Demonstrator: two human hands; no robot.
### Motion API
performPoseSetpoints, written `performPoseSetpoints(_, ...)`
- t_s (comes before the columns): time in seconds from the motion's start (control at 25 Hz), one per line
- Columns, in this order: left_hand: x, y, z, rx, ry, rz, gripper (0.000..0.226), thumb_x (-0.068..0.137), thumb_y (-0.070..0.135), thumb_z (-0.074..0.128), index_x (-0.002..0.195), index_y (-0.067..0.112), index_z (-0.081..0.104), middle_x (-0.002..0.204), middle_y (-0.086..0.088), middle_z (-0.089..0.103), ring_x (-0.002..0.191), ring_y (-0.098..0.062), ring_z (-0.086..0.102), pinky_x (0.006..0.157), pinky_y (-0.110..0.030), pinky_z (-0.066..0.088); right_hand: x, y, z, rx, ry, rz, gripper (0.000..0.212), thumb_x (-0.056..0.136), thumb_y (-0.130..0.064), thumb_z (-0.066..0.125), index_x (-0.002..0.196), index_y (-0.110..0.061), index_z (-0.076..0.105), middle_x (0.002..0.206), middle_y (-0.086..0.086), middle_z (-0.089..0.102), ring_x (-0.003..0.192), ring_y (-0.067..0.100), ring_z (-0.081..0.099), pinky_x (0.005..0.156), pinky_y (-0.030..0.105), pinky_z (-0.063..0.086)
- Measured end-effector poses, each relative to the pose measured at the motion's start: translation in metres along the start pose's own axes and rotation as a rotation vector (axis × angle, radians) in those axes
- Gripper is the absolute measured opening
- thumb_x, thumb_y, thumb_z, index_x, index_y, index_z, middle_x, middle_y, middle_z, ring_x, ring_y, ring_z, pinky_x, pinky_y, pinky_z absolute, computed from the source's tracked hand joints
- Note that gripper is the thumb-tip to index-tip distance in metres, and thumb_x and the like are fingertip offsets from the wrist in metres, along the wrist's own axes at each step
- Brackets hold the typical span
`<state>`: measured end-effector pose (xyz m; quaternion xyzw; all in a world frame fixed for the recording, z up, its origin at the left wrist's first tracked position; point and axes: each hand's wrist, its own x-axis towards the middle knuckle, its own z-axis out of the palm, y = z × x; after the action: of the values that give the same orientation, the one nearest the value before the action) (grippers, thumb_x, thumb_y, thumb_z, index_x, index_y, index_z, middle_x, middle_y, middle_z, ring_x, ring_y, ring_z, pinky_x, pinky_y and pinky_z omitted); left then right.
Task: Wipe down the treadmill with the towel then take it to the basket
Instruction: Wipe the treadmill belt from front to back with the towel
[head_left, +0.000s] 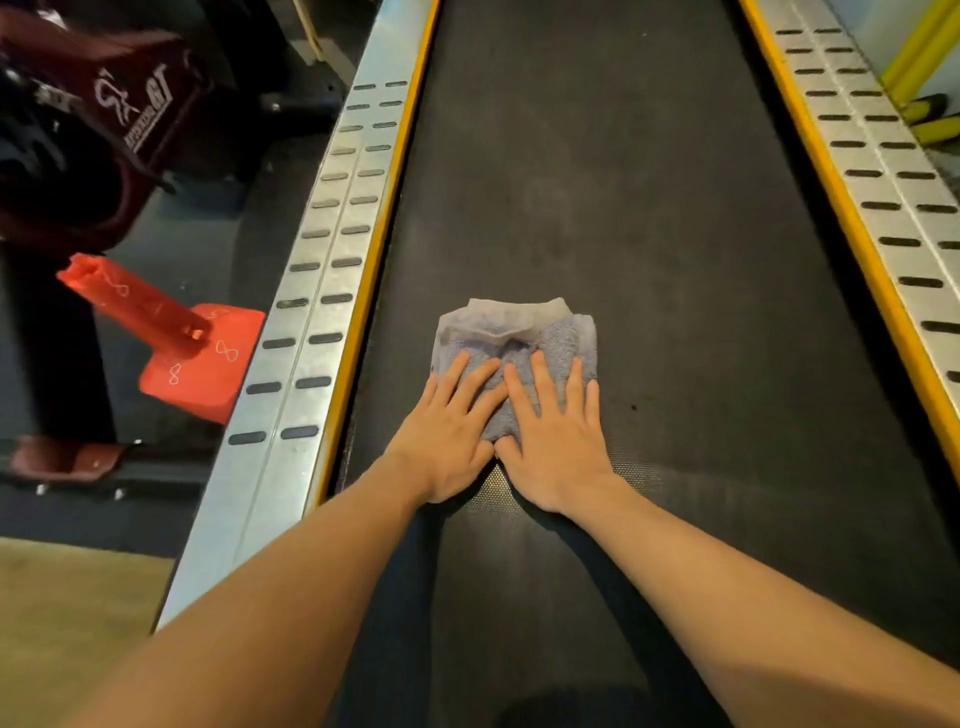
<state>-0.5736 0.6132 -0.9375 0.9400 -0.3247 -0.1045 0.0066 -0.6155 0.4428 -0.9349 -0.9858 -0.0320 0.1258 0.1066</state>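
Observation:
A folded pale blue-grey towel (519, 332) lies on the black treadmill belt (623, 208), a little left of the belt's middle. My left hand (449, 421) and my right hand (556, 431) lie flat side by side on the towel's near half, fingers spread and pointing away from me, pressing it against the belt. The towel's far edge shows beyond my fingertips. No basket is in view.
Silver slotted side rails with yellow edging run along the belt at left (311, 291) and right (883, 171). A red stand (197, 358) and a dark red machine (88, 130) sit on the floor at left. Yellow bars (924, 67) stand at far right.

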Motion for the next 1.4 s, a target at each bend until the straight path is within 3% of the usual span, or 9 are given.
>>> performPoseSetpoints(0.12, -0.017, -0.064, 0.001, 0.009, 0.013, -0.067, 0.065, 0.102, 0.051, 0.023, 0.16, 0.027, 0.008, 0.168, 0.001, 0.001, 0.154, -0.026, -0.011, 0.123, -0.053, 0.011, 0.035, -0.059, 0.005, -0.006, 0.006, -0.039, 0.082, 0.084, -0.061, 0.003, 0.156, -0.029, -0.019, 0.163, 0.006, -0.027, 0.145, 0.046, -0.028, 0.119, 0.061, -0.01)
performPoseSetpoints(0.28, -0.011, -0.092, -0.01, 0.043, 0.072, -0.003, 0.066, 0.102, 0.047, 0.035, 0.159, 0.02, 0.018, 0.166, -0.007, 0.015, 0.153, -0.029, -0.004, 0.123, -0.037, -0.012, 0.061, -0.08, 0.005, -0.011, 0.012, -0.027, 0.082, 0.083, -0.063, 0.003, 0.156, -0.031, -0.017, 0.164, 0.006, -0.026, 0.146, 0.045, -0.028, 0.119, 0.061, -0.007)
performPoseSetpoints(0.36, -0.002, -0.095, -0.011, 0.049, 0.071, 0.009, 0.067, 0.102, 0.048, 0.032, 0.16, 0.02, 0.015, 0.167, -0.007, 0.01, 0.154, -0.031, -0.005, 0.124, -0.041, -0.009, 0.068, -0.075, 0.002, -0.022, 0.02, -0.044, 0.081, 0.085, -0.063, 0.005, 0.157, -0.031, -0.013, 0.165, 0.006, -0.022, 0.147, 0.044, -0.025, 0.12, 0.06, -0.005)
performPoseSetpoints(0.44, 0.019, -0.101, -0.014, 0.033, 0.149, 0.052, 0.064, 0.102, 0.041, 0.036, 0.159, 0.015, 0.02, 0.166, -0.007, 0.012, 0.152, -0.023, -0.009, 0.124, -0.04, -0.009, 0.093, -0.063, -0.003, -0.008, 0.036, -0.057, 0.081, 0.084, -0.063, 0.005, 0.158, -0.033, -0.01, 0.166, 0.005, -0.017, 0.149, 0.043, -0.021, 0.121, 0.059, -0.005)
performPoseSetpoints(0.56, 0.075, -0.12, -0.026, -0.071, 0.165, 0.025, 0.063, 0.103, 0.034, 0.036, 0.158, 0.01, 0.017, 0.166, -0.01, 0.01, 0.142, -0.001, -0.026, 0.116, -0.027, -0.026, 0.157, -0.038, -0.022, -0.001, 0.051, -0.089, 0.076, 0.09, -0.064, 0.015, 0.158, -0.037, -0.007, 0.167, 0.003, -0.016, 0.15, 0.041, -0.017, 0.122, 0.056, -0.006)
performPoseSetpoints(0.84, 0.207, -0.158, -0.017, -0.026, 0.035, -0.163, 0.074, 0.092, 0.062, 0.002, 0.158, 0.03, -0.009, 0.167, 0.001, -0.016, 0.152, -0.026, -0.019, 0.122, -0.055, -0.005, 0.25, 0.017, -0.058, -0.038, 0.051, -0.085, 0.07, 0.099, -0.055, 0.023, 0.158, -0.033, -0.007, 0.167, 0.002, -0.015, 0.151, 0.038, -0.016, 0.123, 0.053, -0.005)
performPoseSetpoints(1.04, 0.269, -0.082, -0.027, -0.061, 0.005, -0.155, 0.08, 0.086, 0.066, -0.006, 0.157, 0.031, -0.015, 0.165, 0.003, -0.021, 0.151, -0.03, -0.022, 0.121, -0.057, -0.007, 0.243, 0.103, -0.078, -0.043, 0.062, -0.017, 0.069, 0.1, -0.051, 0.022, 0.159, -0.032, -0.007, 0.167, 0.0, -0.015, 0.152, 0.035, -0.016, 0.123, 0.052, -0.005)
performPoseSetpoints(1.2, 0.308, 0.035, -0.046, -0.147, -0.012, -0.095, 0.067, 0.101, 0.054, 0.014, 0.159, 0.029, -0.01, 0.166, 0.003, -0.019, 0.149, -0.035, -0.024, 0.12, -0.058, -0.011, 0.201, 0.207, -0.095, -0.072, 0.05, 0.069, 0.068, 0.1, -0.049, 0.023, 0.159, -0.031, -0.007, 0.167, 0.0, -0.015, 0.152, 0.034, -0.014, 0.124, 0.051, -0.003)
performPoseSetpoints(1.4, 0.342, 0.147, -0.048, -0.159, -0.042, -0.006, 0.066, 0.103, 0.052, 0.016, 0.158, 0.03, -0.011, 0.165, 0.004, -0.021, 0.148, -0.034, -0.027, 0.119, -0.059, -0.012, 0.14, 0.301, -0.111, -0.089, 0.044, 0.189, 0.066, 0.103, -0.047, 0.024, 0.158, -0.032, -0.009, 0.167, 0.0, -0.016, 0.153, 0.033, -0.013, 0.124, 0.05, -0.001)
